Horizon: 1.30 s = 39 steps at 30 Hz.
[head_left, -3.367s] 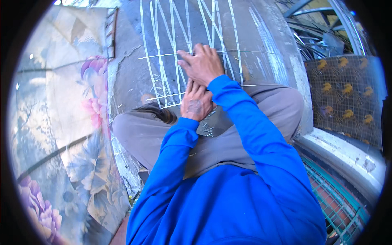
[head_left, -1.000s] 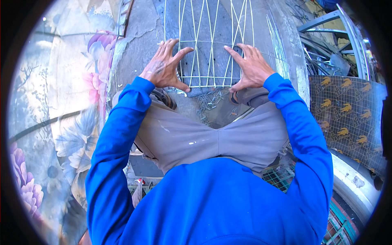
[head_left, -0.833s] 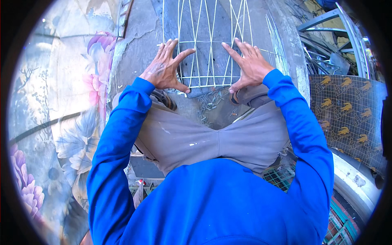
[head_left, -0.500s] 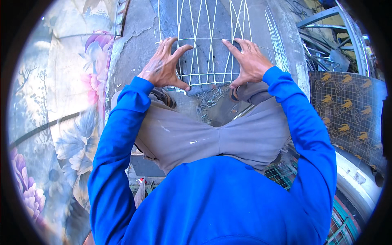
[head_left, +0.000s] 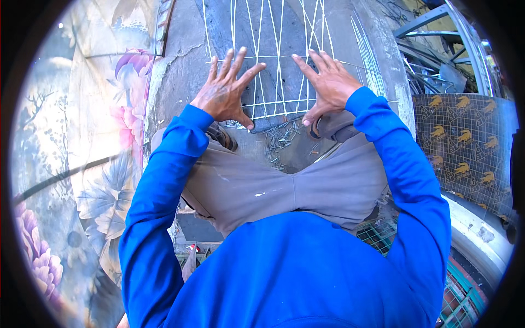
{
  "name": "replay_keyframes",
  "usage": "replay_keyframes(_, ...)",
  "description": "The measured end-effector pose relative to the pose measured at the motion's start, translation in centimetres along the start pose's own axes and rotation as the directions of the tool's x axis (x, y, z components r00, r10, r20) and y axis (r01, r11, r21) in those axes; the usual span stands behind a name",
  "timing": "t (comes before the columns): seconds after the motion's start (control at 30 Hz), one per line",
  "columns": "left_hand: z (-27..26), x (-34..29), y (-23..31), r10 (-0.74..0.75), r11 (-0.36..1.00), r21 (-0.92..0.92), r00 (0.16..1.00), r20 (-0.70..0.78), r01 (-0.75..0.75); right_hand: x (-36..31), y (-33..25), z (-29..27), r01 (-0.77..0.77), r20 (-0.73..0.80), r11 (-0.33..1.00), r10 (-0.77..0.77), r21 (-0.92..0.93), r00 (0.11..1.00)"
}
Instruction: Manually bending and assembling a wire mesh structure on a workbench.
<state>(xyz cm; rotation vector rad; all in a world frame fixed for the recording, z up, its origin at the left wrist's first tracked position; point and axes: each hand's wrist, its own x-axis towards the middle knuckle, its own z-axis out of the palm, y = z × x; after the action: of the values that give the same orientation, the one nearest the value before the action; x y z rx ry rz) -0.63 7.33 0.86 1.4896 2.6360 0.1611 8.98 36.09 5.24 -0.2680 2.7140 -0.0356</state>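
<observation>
Spreading left hand (head_left: 223, 98) at eleven o'clock, open and grasping nothing, placing its thumb beside the lattice's near left corner. Spreading right hand (head_left: 332, 87) at one o'clock, likewise open and grasping nothing. Being unable to tell whether either is touching the strips. Flanking pale lattice (head_left: 279, 56) of slanting strips and crosspieces at twelve o'clock, running out past the upper edge. Including clippings (head_left: 280, 138), scattered just below lattice; loose strips (head_left: 367, 54), one o'clock, beyond right hand; metal frame (head_left: 424, 22), two; dark patterned sheet (head_left: 465, 139), three; floral sheet (head_left: 82, 136), nine. Wearing blue top (head_left: 306, 273), six o'clock; grey trousers (head_left: 284, 191), bent at the knees.
</observation>
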Motion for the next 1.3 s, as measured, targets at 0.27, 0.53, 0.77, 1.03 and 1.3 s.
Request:
replay_keyframes(0.27,-0.2,1.8,0.5,0.117,0.992,0.028,0.990,0.081,-0.120,2.2,-1.5,1.3,0.105,-0.041,0.994,-0.107,-0.036,0.993)
replay_keyframes(0.53,0.7,1.9,-0.7,0.192,0.975,-0.101,0.979,-0.066,-0.198,2.4,-0.9,1.9,0.208,-0.166,0.974,-0.221,-0.092,0.961)
replay_keyframes(0.77,0.7,2.4,-0.8,0.198,0.975,-0.099,0.980,-0.019,-0.199,2.6,-0.3,1.6,0.253,-0.162,0.959,-0.272,-0.127,0.949)
replay_keyframes(1.03,1.0,2.8,-0.8,0.189,0.975,-0.108,0.981,-0.047,-0.193,2.8,0.4,1.9,0.262,-0.203,0.959,-0.278,-0.106,0.939)
replay_keyframes(1.3,0.8,2.4,-0.9,0.208,0.959,-0.174,0.973,-0.104,-0.223,2.7,0.3,2.0,0.281,-0.212,0.957,-0.290,-0.071,0.933)
